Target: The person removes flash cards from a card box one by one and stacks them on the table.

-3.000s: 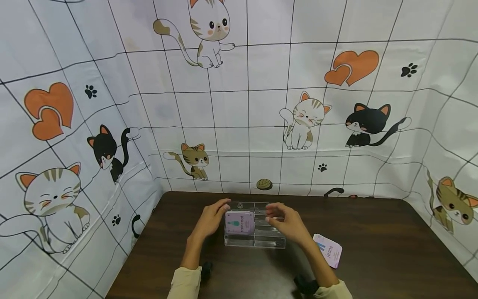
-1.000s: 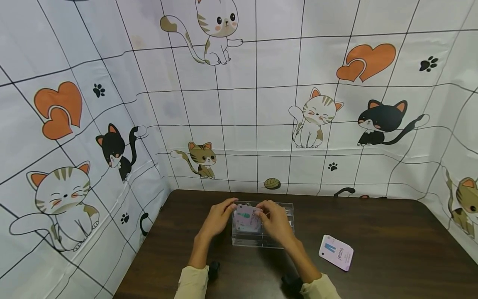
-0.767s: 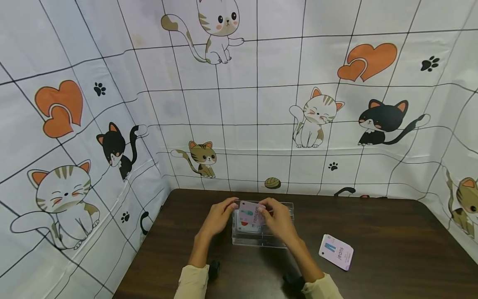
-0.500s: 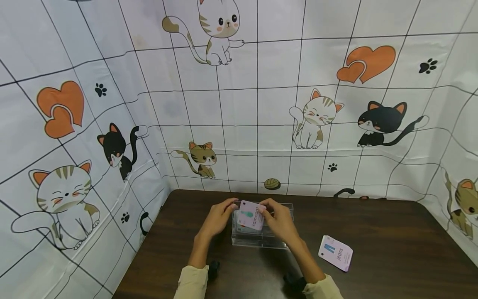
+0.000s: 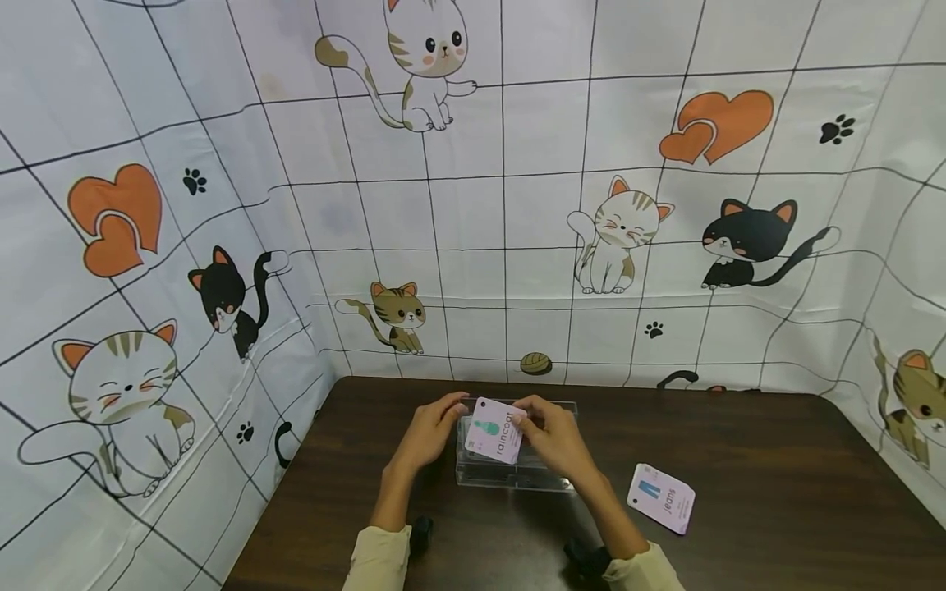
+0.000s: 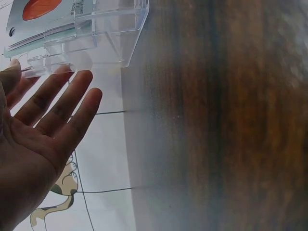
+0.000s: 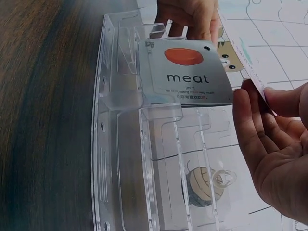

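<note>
A white cat-print backdrop [image 5: 543, 205] rose at twelve o'clock, behind a dark wooden table [image 5: 783, 492]. On that stood a clear tiered rack [image 5: 543, 478]. At its nine o'clock, the left hand [image 5: 427, 432] had its fingers loosely extended along the rack's edge. The right hand [image 5: 553, 433] pinched the raincoat card [image 5: 493, 430] at that card's three o'clock edge, thumb against fingers, holding it over the rack's left half. Beneath it the meat card [image 7: 185, 72] leaned in the rack. The jeans card [image 5: 661, 498] lay on the table near the rack's four o'clock.
</note>
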Motion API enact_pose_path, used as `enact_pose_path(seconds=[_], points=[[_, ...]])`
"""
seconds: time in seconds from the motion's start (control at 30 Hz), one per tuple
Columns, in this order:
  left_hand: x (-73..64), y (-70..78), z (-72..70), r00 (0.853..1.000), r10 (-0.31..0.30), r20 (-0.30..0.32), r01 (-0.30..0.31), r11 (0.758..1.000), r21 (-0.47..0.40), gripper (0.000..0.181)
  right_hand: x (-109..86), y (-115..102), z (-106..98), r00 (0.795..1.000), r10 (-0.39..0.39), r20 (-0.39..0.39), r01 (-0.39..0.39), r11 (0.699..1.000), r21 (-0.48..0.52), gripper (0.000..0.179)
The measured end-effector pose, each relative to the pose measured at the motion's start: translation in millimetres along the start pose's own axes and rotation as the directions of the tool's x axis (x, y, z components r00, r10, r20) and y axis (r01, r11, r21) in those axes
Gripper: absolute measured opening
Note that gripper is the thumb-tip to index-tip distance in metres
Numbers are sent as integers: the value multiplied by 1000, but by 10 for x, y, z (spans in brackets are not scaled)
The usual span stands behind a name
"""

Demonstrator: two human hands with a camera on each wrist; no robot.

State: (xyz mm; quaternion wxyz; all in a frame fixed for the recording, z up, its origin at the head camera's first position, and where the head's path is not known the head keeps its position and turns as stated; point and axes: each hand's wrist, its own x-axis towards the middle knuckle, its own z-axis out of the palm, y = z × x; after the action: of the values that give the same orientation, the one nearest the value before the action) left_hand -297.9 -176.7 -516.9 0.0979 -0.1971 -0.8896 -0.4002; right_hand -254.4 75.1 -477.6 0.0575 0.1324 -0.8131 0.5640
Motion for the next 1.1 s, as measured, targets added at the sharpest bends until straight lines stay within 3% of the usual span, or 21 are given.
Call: enact_pose_path(seconds=[0.2,0.63,1.1], points=[[5,20,-5,1000,-23,11,23,999,-25,37,-16,3,-53,1000,-7,18,6,1000,9,17],[6,4,14,1000,1,-10,-1,1000,-23,37,-64,40,-188,1000,7,15,-7,1000,-15,18],[3,21,15,1000,-15,-1,15,999,-35,35,-196,147,-656,998,43,-35,-45,998,-48,20]])
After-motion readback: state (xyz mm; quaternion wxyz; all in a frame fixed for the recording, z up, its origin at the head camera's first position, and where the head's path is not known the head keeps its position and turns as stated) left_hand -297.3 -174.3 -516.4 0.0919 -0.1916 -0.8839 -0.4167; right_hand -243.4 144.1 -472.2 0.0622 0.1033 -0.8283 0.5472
